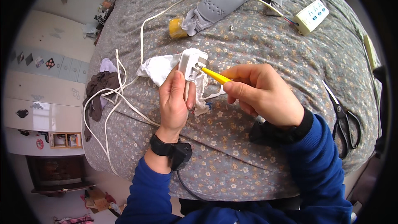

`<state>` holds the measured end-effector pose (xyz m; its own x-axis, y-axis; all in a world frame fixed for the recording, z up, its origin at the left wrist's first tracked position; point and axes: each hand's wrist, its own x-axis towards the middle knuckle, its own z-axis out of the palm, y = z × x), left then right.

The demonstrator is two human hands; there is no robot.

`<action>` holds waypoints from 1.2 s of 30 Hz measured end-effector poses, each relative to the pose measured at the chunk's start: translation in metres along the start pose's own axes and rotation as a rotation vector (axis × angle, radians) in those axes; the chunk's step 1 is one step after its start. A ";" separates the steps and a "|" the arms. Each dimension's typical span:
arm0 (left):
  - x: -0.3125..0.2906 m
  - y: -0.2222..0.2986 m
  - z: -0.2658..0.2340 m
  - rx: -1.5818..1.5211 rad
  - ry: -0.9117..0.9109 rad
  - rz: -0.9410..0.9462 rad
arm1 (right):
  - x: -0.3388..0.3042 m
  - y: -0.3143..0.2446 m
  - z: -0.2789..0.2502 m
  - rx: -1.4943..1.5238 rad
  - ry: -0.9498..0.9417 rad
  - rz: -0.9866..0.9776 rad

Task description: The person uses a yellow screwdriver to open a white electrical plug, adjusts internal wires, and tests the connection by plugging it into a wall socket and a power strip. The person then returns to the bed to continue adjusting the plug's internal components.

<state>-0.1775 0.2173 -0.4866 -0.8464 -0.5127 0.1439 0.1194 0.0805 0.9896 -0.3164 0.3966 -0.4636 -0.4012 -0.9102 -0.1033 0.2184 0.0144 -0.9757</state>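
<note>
Plug [188, 64], white with flat metal pins, is located in the head view above the floral bedcover [244, 178], its pin face turned toward the right. Left hand [173, 104] grips the plug from its near side, thumb against the housing, fingers partly hidden behind it. Right hand [265, 93], to the right of the plug, pinches a yellow tapered tool [215, 76] between thumb and forefinger. The tool's narrow end is at the pins; whether it touches them cannot be told. White cloth [157, 68] lies just to the left of the plug, partly behind it. White cable [142, 37] loops to the left of the plug and arcs beyond it to a white socket block [311, 18], at far right of the plug. Beyond the plug lies a grey garment [215, 10]. Black-handled scissors [340, 113] lie well to its right; a dark brown cloth [99, 89] lies to its left.
</note>
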 end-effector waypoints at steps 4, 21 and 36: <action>0.001 -0.001 0.000 -0.078 -0.009 -0.075 | 0.000 -0.001 0.001 -0.095 -0.005 -0.052; 0.001 -0.004 0.000 -0.114 -0.022 -0.101 | 0.000 0.001 0.001 -0.178 0.071 -0.100; -0.001 -0.004 0.003 -0.122 0.006 -0.081 | -0.005 0.008 0.010 -0.617 0.278 -0.443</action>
<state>-0.1794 0.2202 -0.4910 -0.8529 -0.5182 0.0630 0.1130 -0.0655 0.9914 -0.3037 0.3966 -0.4686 -0.5600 -0.7496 0.3529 -0.5102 -0.0236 -0.8597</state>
